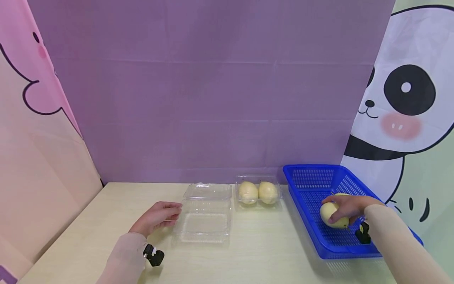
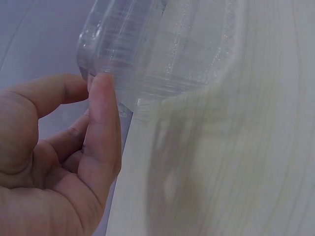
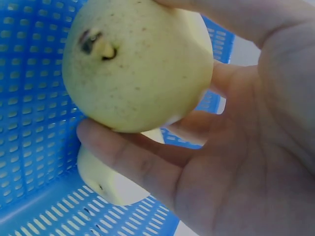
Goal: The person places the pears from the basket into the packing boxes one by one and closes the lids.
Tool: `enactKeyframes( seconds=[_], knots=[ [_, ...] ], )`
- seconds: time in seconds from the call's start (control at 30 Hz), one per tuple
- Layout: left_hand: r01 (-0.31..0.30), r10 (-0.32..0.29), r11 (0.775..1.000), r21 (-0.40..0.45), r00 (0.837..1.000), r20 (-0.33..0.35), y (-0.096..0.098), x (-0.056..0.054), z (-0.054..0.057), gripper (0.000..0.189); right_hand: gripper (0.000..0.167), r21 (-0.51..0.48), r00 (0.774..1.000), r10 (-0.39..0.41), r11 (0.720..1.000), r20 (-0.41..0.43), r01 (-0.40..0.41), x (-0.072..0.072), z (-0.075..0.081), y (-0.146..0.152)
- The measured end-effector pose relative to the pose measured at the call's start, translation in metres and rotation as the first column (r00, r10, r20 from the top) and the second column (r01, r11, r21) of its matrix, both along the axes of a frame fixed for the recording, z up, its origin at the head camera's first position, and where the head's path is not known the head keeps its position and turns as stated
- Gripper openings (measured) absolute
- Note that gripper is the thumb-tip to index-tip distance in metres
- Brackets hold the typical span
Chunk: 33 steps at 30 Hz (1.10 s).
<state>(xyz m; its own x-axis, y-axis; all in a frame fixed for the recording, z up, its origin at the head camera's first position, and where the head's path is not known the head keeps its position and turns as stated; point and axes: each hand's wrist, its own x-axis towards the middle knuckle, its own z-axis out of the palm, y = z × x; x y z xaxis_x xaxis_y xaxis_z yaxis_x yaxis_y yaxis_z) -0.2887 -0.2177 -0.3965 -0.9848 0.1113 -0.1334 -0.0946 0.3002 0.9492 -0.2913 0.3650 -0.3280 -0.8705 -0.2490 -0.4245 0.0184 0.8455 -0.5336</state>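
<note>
An open clear plastic clamshell box [image 1: 203, 224] lies on the table with its lid [image 1: 208, 191] folded back. My left hand [image 1: 156, 217] is at its left side; in the left wrist view the thumb and a finger pinch the rim of the box [image 2: 162, 54]. Over in the blue basket [image 1: 301, 215], my right hand [image 1: 352, 206] grips a pale yellow pear [image 1: 329, 214]. The right wrist view shows the stem end of this pear [image 3: 133, 69], with thumb and fingers around it. Below it, a second pear [image 3: 106, 174] rests in the basket, partly hidden by the fingers.
Another clear box [image 1: 241, 205] with two pears [image 1: 248, 192] stands at the back, between the open box and the basket. A purple cloth backdrop [image 1: 220, 98] rises behind the table [image 1: 262, 244]. A panda-print cloth [image 1: 400, 130] hangs at the right.
</note>
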Motion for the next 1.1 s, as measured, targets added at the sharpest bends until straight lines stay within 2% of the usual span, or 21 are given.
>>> enactKeyframes(
  seconds=[0.17,0.53,0.8,1.1],
  knots=[
    [-0.004,0.004,1.0,0.0,1.0,0.004,0.0,0.001,0.002,0.044,0.067,-0.016,1.0,0.019,1.0,-0.008,-0.019,0.0,0.006,0.001],
    [-0.013,0.013,1.0,-0.004,1.0,0.005,0.0,0.001,0.002,0.044,0.067,-0.012,0.994,0.055,0.998,-0.096,-0.056,0.006,0.019,-0.005],
    [-0.018,0.018,1.0,-0.013,1.0,0.014,0.0,0.0,0.002,0.043,0.067,-0.022,0.978,0.084,0.996,-0.192,-0.09,0.012,0.026,-0.015],
    [-0.014,0.014,1.0,-0.015,1.0,0.016,0.0,0.0,0.002,0.045,0.068,-0.038,0.959,0.112,0.991,-0.26,-0.126,0.015,0.039,-0.031]
  ],
)
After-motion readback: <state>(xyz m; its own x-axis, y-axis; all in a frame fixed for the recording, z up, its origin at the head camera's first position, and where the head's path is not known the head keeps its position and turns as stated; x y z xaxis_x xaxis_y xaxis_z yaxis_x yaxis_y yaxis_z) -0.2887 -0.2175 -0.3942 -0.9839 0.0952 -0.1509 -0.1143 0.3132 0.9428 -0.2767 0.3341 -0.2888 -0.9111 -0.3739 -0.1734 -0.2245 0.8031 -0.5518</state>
